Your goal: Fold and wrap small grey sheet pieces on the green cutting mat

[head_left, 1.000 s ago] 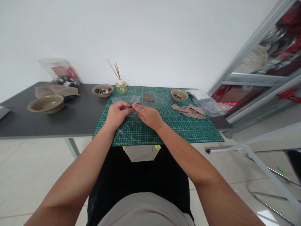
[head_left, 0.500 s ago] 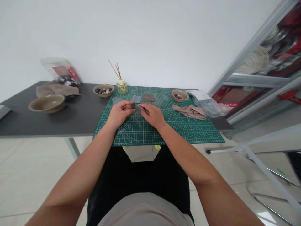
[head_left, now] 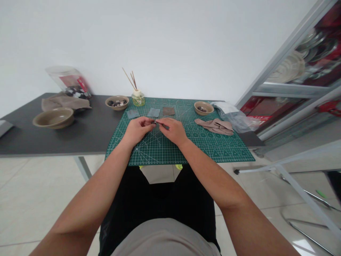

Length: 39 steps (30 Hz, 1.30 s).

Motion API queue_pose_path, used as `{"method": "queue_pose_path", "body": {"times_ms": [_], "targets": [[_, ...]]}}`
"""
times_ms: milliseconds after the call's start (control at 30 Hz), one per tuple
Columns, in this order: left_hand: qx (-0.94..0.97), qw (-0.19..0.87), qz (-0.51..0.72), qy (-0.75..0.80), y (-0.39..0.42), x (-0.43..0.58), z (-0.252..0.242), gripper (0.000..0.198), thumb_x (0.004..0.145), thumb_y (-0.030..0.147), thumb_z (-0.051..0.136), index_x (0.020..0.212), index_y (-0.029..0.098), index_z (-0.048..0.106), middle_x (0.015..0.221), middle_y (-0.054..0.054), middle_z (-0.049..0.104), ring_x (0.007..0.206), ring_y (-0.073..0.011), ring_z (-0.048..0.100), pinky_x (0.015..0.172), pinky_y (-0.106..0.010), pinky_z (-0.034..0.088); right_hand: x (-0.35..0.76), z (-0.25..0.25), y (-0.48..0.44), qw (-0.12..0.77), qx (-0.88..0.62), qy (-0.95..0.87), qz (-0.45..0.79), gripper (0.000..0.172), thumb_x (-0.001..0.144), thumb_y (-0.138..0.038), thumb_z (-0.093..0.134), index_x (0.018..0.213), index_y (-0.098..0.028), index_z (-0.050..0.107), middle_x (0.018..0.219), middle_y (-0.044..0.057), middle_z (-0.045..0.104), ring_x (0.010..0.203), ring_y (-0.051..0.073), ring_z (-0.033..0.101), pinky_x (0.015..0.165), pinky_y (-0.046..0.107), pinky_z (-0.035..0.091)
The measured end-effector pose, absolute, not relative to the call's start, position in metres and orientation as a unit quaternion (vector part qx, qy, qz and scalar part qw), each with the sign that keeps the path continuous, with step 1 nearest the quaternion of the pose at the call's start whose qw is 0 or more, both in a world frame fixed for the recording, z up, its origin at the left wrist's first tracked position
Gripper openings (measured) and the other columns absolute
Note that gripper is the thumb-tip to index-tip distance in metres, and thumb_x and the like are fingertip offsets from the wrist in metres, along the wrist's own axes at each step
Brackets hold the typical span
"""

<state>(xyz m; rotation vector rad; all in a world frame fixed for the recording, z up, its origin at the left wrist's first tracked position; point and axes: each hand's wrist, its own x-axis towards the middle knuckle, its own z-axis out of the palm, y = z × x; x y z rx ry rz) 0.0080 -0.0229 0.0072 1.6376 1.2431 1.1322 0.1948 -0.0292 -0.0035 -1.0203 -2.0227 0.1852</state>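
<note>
My left hand [head_left: 139, 130] and my right hand [head_left: 172, 130] meet above the green cutting mat [head_left: 197, 145], their fingertips nearly touching. Both are closed in a pinch. Something small and greyish [head_left: 155, 122] shows between the fingertips, too small and too covered by fingers to name. Just beyond the hands lie three flat squares on the mat: a grey-blue one [head_left: 133, 113] at the left, another grey-blue one [head_left: 153, 112] in the middle and a brown one [head_left: 168, 111] at the right.
Bowls of pebbles stand at the left [head_left: 117, 102] and right [head_left: 204, 108]. A reed diffuser [head_left: 138, 98] is near the wall. A crumpled cloth [head_left: 215, 126] and plastic bag [head_left: 237, 119] lie at right. Further left are a larger bowl [head_left: 54, 118], a cloth [head_left: 62, 102] and a clear jar [head_left: 66, 76].
The fingertips have come closer together and slightly lower. A dark grey piece at my left fingertips and a dark slim thing in my right hand are now mostly hidden by fingers.
</note>
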Motion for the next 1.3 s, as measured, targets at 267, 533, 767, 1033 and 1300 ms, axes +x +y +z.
{"method": "queue_pose_path", "body": {"times_ms": [267,533,767,1033,1300], "targets": [[0.649,0.364,0.461,0.483,-0.024,0.008,0.009,0.03,0.066,0.033,0.079,0.09,0.018,0.072,0.07,0.0,0.067,0.063,-0.014,0.058,0.064,-0.028,0.046,0.194,-0.004,-0.028,0.399,-0.442,-0.801,0.064,0.024,0.089,-0.022,0.056,0.107,-0.022,0.073,0.104,0.004,0.075,0.096,0.018,0.068,0.087,0.03,0.05],[0.66,0.363,0.446,0.484,-0.02,0.007,0.004,0.029,0.064,0.03,0.079,0.09,0.018,0.072,0.076,-0.001,0.071,0.068,-0.0153,0.062,0.069,-0.029,0.048,0.196,0.0,-0.027,0.376,-0.43,-0.814,0.106,0.018,0.091,-0.028,0.06,0.1,-0.021,0.074,0.099,0.004,0.075,0.09,0.017,0.068,0.079,0.026,0.046],[0.649,0.398,0.445,0.471,-0.017,0.006,0.0,0.028,0.061,0.029,0.08,0.086,0.018,0.072,0.073,-0.001,0.071,0.064,-0.0161,0.063,0.064,-0.03,0.048,0.199,0.002,-0.026,0.366,-0.441,-0.805,0.154,0.019,0.091,-0.036,0.062,0.094,-0.022,0.074,0.084,0.0,0.073,0.077,0.015,0.064,0.07,0.024,0.039],[0.648,0.41,0.444,0.463,-0.017,0.006,0.0,0.028,0.061,0.029,0.08,0.085,0.018,0.07,0.071,-0.001,0.071,0.061,-0.0156,0.063,0.061,-0.029,0.048,0.2,0.002,-0.026,0.377,-0.445,-0.794,0.173,0.022,0.088,-0.039,0.063,0.088,-0.02,0.073,0.077,-0.001,0.069,0.071,0.014,0.06,0.067,0.024,0.037],[0.637,0.434,0.445,0.455,-0.017,0.006,0.001,0.028,0.06,0.025,0.08,0.085,0.018,0.07,0.072,-0.001,0.07,0.063,-0.0157,0.063,0.065,-0.03,0.05,0.2,0.002,-0.027,0.377,-0.421,-0.804,0.184,0.021,0.09,-0.038,0.06,0.089,-0.02,0.071,0.079,-0.001,0.068,0.072,0.013,0.059,0.069,0.023,0.037]]}}
